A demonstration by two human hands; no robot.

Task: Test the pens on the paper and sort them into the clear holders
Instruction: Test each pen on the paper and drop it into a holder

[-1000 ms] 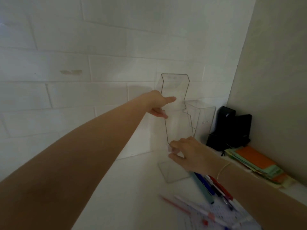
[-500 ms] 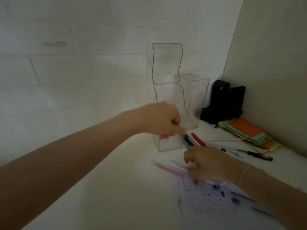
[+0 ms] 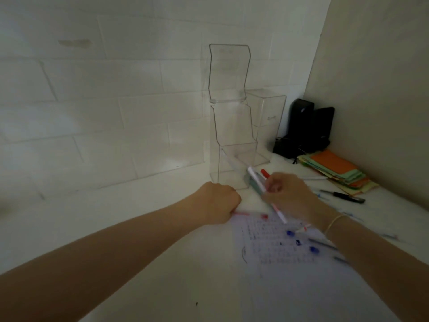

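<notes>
Pens are lying scattered around the right hand (image 3: pixel 290 196), which is gripping a white pen (image 3: pixel 267 194) with its tip slanting down toward the paper (image 3: pixel 278 249) just below. The left hand (image 3: pixel 218 203) is curling into a fist, seemingly pinching a red pen (image 3: pixel 250 214) against the paper's edge, though blur is making that uncertain. The clear holder (image 3: pixel 229 126) is standing just beyond both hands. Swinging the white pen upward carelessly could be knocking that light, tall holder over, or brushing loose pens off the counter (image 3: pixel 139 263).
</notes>
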